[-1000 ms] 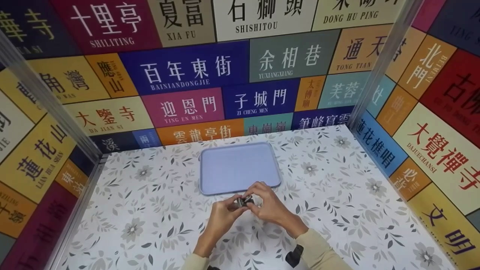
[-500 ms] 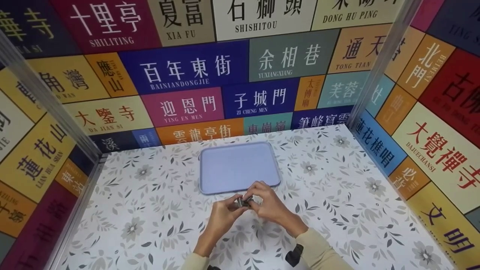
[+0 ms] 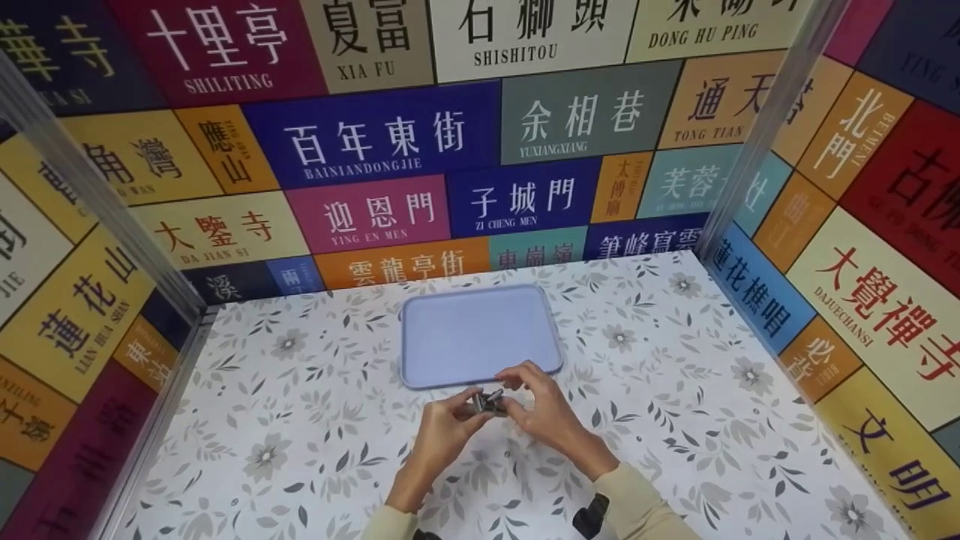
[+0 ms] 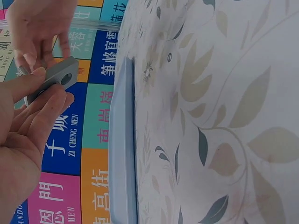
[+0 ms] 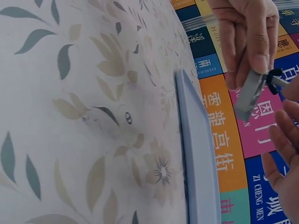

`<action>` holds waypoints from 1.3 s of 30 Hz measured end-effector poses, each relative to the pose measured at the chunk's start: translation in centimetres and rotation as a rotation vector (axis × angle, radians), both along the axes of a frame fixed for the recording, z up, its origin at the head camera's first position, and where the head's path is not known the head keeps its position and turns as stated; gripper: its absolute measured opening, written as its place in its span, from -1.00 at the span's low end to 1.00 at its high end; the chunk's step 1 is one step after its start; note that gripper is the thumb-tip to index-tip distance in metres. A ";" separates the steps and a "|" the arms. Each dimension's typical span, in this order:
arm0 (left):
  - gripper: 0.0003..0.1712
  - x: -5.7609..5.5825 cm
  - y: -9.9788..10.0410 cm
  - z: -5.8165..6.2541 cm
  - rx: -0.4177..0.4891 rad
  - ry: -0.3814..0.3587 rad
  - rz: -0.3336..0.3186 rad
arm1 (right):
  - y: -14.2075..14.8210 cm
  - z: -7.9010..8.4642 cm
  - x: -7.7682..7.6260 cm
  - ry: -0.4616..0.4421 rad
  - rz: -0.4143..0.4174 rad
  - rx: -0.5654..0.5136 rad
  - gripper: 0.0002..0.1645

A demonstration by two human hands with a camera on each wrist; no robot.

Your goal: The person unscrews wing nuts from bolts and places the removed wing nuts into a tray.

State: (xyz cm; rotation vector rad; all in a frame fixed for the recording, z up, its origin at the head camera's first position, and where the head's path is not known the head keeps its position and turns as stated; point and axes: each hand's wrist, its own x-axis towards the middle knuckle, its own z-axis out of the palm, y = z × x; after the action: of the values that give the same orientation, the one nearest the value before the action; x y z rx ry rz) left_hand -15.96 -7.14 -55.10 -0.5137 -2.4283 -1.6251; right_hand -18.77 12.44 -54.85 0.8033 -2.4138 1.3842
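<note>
In the head view my left hand (image 3: 446, 427) pinches a small grey bar (image 4: 58, 77) between thumb and fingers. The bar is flat with squared ends, and a round hole shows in its face in the left wrist view. A small black piece (image 5: 273, 80) with a thin metal rod (image 5: 281, 82) sits at its side, partly behind my fingers. My right hand (image 3: 547, 409) is just right of the bar, its index finger lifted off and its thumb close to the rod. In the right wrist view the right fingers (image 5: 280, 154) are loosely spread.
A pale blue rectangular tray (image 3: 480, 337) lies on the table just beyond my hands. A white cloth (image 3: 315, 420) with grey leaves and flowers covers the table. Panels (image 3: 375, 139) with coloured signs stand behind and at both sides, with clear posts (image 3: 739, 172) at the corners.
My right index finger has lifted away from the rod, so the right hand's grip has loosened. The left hand keeps the bar in the same place.
</note>
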 end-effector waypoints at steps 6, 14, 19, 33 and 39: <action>-0.59 -0.1 0.1 0.3 -0.011 0.019 0.025 | 0.0 -0.3 0.3 0.001 -0.039 0.014 -0.89; -0.62 0.1 0.3 0.2 0.023 -0.005 -0.016 | -0.4 -0.1 0.2 0.012 -0.026 0.016 -0.87; -0.60 0.0 0.3 0.2 0.026 -0.015 -0.017 | -0.4 -0.2 0.2 0.073 0.004 0.015 -0.85; -0.62 0.0 0.3 0.2 -0.009 0.000 -0.022 | -0.5 0.2 0.0 0.155 0.078 -0.050 -0.58; -0.64 0.0 0.4 0.1 -0.032 0.015 -0.011 | -1.3 3.1 1.5 0.188 0.090 -0.106 -0.60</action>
State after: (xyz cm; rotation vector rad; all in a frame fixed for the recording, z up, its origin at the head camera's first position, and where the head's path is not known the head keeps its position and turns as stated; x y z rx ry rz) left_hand -15.99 -6.77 -54.95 -0.5427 -2.4486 -1.5839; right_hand -17.26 11.17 -51.75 0.9785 -2.1685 1.3881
